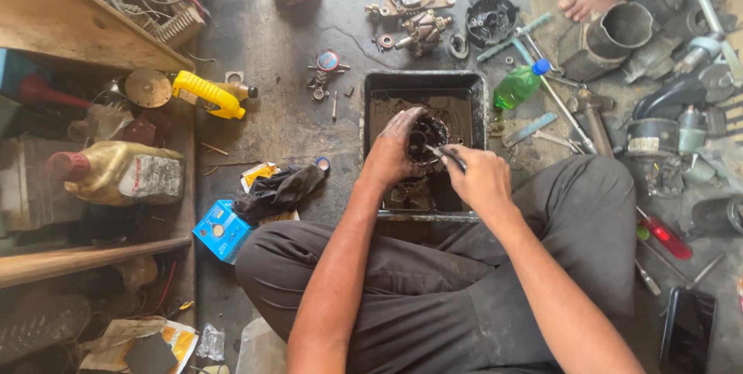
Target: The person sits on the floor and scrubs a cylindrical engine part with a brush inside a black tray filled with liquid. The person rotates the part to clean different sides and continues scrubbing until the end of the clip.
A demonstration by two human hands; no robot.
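Scrubbing a greasy motor part over the tray

Left hand fingers are wrapped tight round the dark round part, holding it just above the black tray on the floor. Right hand fingers are pinched shut on a thin tool, tip touching the part's edge. I'd say keep the part low over the tray so the muck drips in. Green bottle sits just right of the tray.

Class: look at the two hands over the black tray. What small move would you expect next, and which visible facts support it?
Probably another short stroke of the thin tool inside the greasy round part. The left hand grips that part over the black tray, and the right hand holds the tool's tip at its opening.
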